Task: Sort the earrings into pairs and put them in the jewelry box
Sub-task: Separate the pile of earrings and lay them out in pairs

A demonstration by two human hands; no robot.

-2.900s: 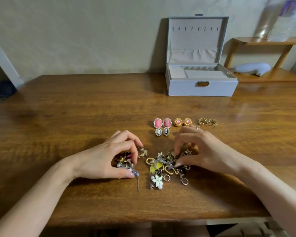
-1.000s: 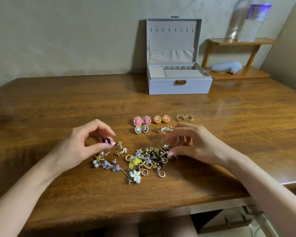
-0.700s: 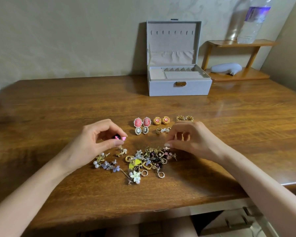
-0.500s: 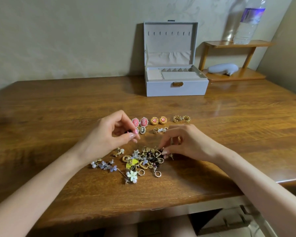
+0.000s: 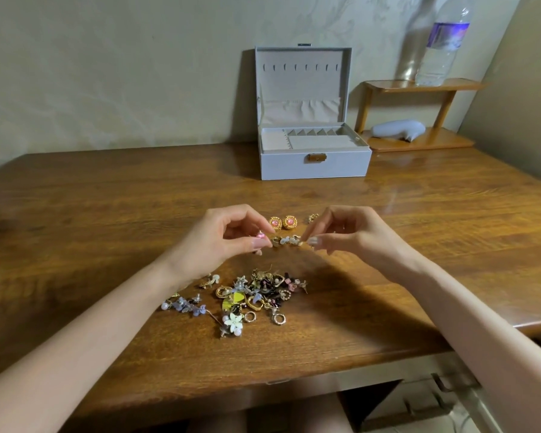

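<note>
hands are rising off pile [image 5: 250,295]; l hand [image 5: 214,245] pinching pink earring [image 5: 260,235], r hand [image 5: 349,234] tips pressing together, maybe on smth.

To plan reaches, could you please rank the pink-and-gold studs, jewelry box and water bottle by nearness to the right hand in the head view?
1. Pink-and-gold studs: just left.
2. Jewelry box: beyond, farther back.
3. Water bottle: far-right shelf.

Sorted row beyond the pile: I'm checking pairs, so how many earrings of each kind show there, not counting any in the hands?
Gold-rimmed pink studs: 2
Gold-and-white earrings: 2
Gold knot earring: 1, partly behind the right hand
Total: 5; the left hand may hide more.
</note>
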